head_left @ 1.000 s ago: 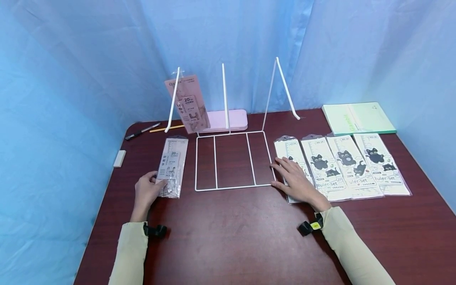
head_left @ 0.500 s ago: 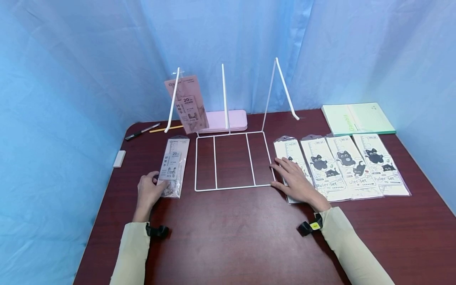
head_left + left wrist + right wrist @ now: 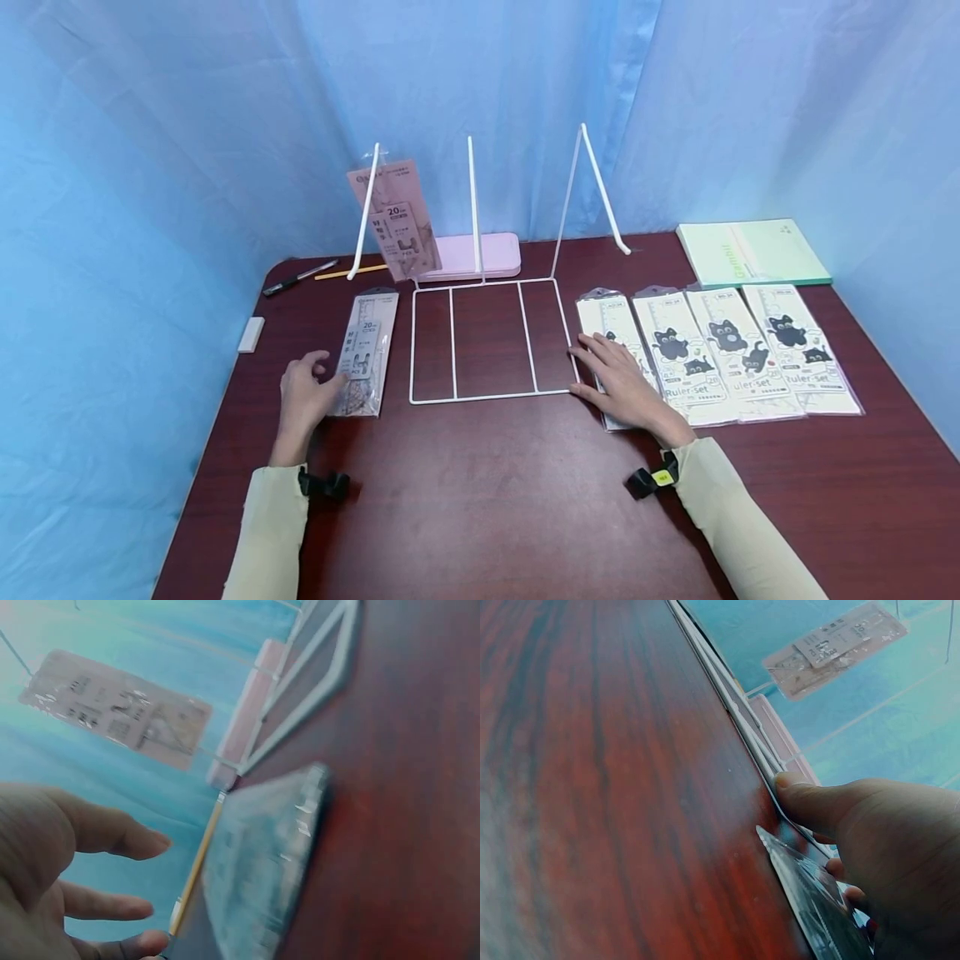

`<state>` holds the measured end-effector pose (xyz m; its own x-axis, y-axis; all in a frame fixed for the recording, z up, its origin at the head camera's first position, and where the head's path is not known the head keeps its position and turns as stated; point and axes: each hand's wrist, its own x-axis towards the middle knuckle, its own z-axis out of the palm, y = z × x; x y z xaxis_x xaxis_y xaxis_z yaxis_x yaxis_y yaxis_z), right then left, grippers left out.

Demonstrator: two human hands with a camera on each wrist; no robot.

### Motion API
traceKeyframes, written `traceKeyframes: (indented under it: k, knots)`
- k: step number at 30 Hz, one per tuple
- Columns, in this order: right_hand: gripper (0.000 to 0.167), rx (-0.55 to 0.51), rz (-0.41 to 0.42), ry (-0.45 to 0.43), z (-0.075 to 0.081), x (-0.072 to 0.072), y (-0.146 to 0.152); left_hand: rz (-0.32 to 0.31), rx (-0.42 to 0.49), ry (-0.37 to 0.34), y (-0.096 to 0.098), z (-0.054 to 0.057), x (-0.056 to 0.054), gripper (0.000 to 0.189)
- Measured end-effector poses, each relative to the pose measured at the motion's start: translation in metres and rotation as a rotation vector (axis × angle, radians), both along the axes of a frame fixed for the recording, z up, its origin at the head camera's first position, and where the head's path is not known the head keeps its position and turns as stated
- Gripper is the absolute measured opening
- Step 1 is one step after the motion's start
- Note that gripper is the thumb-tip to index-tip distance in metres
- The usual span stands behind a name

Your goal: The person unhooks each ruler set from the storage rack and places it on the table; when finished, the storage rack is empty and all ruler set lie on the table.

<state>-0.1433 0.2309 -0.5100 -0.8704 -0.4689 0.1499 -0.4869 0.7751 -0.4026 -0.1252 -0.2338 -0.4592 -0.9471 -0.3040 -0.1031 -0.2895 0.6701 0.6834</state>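
A transparent-wrapped ruler set (image 3: pixel 369 337) with a pinkish card lies on the table left of a white wire rack (image 3: pixel 453 342). My left hand (image 3: pixel 303 400) hovers at its lower left edge, thumb and fingers spread. In the left wrist view the fingers are apart from this wrapped pack (image 3: pixel 259 855) and hold nothing. My right hand (image 3: pixel 622 383) rests over the leftmost white ruler set (image 3: pixel 603 312) and the rack's right edge. In the right wrist view its thumb touches the rack's base wire, and the other fingers are partly hidden.
Another pink ruler set (image 3: pixel 408 229) hangs from the rack's left hook. Several cat-print ruler sets (image 3: pixel 671 346) lie at right, below green notebooks (image 3: pixel 757 250). A pink case (image 3: pixel 498 254) stands behind the rack; a pen (image 3: pixel 300 277), yellow pencil (image 3: pixel 371 268) and eraser (image 3: pixel 251 334) are at left.
My left hand has let go of the edge of the pink ruler set and drawn slightly left, its fingers spreading. The right hand stays in place.
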Motion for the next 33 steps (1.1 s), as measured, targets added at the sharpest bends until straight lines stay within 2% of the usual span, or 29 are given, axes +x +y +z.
traceKeyframes:
  k: [7,12,19,28,33]
  knots:
    - [0.063,0.008,-0.006,-0.009,0.0,0.0,0.0,0.033,0.049,0.113,0.009,0.02,-0.006,0.051]
    - [0.063,0.008,-0.009,-0.011,0.0,0.0,0.001,0.028,0.122,0.18,0.017,0.032,-0.014,0.051]
    - [0.064,0.009,-0.009,-0.019,0.0,-0.001,0.0,-0.006,0.278,0.26,0.026,0.034,-0.029,0.05]
    - [0.063,0.012,-0.01,-0.028,0.001,0.0,0.0,-0.03,0.459,0.254,0.035,0.039,-0.055,0.051]
    - [0.063,0.003,-0.011,-0.027,0.001,0.0,0.0,-0.049,0.549,0.277,0.039,0.038,-0.067,0.05]
